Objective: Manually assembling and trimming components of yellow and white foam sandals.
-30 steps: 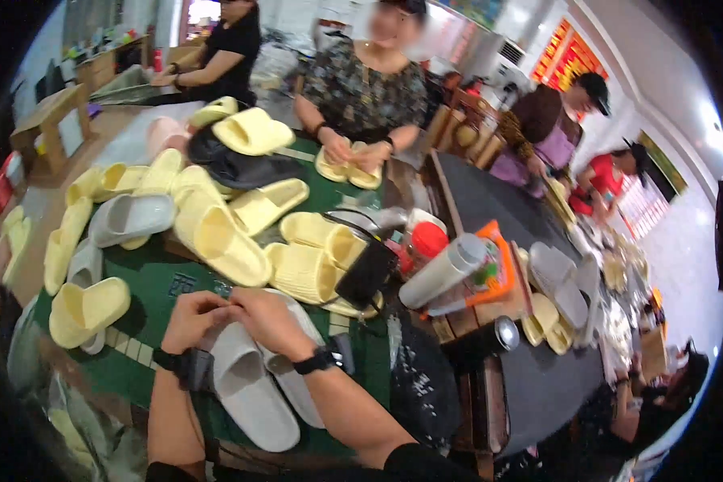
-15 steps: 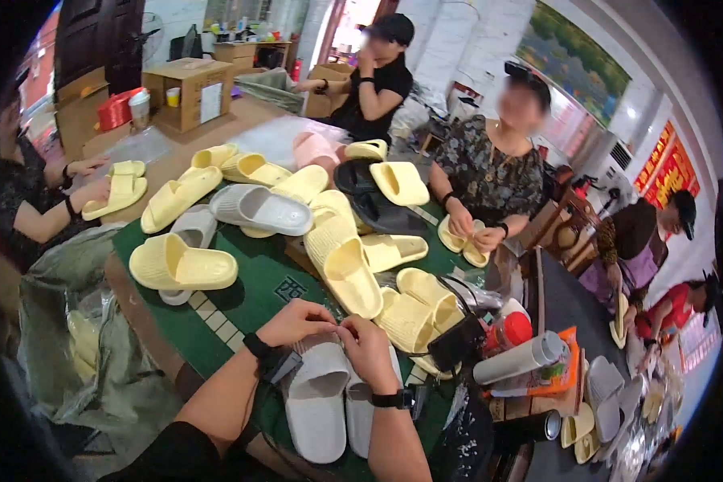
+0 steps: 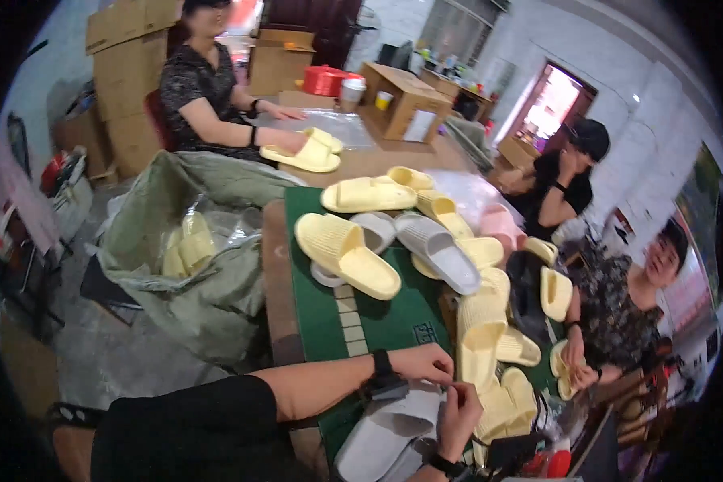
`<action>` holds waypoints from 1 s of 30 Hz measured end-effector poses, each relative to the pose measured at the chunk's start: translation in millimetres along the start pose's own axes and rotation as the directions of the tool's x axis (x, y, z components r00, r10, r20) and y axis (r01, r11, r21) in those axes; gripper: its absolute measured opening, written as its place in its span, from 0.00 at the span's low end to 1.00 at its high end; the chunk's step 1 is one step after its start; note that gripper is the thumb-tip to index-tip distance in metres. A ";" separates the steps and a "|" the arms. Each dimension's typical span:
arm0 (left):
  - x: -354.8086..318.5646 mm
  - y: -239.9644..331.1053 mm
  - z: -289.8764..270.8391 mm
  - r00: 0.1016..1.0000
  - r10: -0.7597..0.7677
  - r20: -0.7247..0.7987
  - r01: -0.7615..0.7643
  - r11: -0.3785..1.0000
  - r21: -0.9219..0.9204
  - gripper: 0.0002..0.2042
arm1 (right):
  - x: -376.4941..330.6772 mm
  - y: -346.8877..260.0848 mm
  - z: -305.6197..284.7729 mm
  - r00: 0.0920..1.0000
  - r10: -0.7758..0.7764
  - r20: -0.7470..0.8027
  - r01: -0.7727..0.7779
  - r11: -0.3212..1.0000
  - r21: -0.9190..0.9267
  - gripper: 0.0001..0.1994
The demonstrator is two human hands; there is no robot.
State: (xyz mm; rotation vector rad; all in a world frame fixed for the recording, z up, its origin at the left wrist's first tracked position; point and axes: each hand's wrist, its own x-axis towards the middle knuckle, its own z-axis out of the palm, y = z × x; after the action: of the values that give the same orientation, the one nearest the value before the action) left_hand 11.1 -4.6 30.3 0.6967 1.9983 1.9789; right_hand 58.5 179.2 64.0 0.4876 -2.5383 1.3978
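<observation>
My left hand (image 3: 422,363) and my right hand (image 3: 459,416) meet low in the view, fingertips pinched together over a pair of grey slide slippers (image 3: 381,438) lying on the green mat (image 3: 353,313). What the fingers pinch is too small to make out. Both wrists carry black bands. Just right of my hands stands a heap of pale yellow slippers (image 3: 490,353).
More yellow slippers (image 3: 347,255) and grey ones (image 3: 438,251) cover the mat. A large green sack (image 3: 193,265) holding bagged yellow slippers hangs at the table's left. Three people sit around the table. Cardboard boxes (image 3: 402,100) stand at the far end.
The view has swung left and the table now runs up and to the right. My hands stay pinched together over the grey slippers. The green sack has come into view.
</observation>
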 end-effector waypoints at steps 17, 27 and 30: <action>10.8 -16.5 5.2 0.997 0.075 0.028 -0.074 0.997 -0.036 0.09 | -2.6 -33.2 -13.3 0.996 -0.056 0.064 0.065 0.986 -0.153 0.07; 8.7 -13.5 7.8 0.998 0.055 0.028 -0.053 0.997 -0.064 0.10 | -1.0 2.4 -4.6 1.000 -0.016 0.010 0.016 0.996 -0.086 0.05; 7.3 -0.5 5.9 0.999 0.020 0.036 -0.022 0.998 0.056 0.10 | -2.5 8.9 -5.4 1.000 -0.018 -0.009 0.018 0.999 -0.028 0.04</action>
State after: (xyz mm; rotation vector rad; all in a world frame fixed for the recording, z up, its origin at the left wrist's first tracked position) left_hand 7.7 4.1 30.7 0.7628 2.0416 1.9151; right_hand 57.6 188.8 59.1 0.4964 -2.5363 1.3535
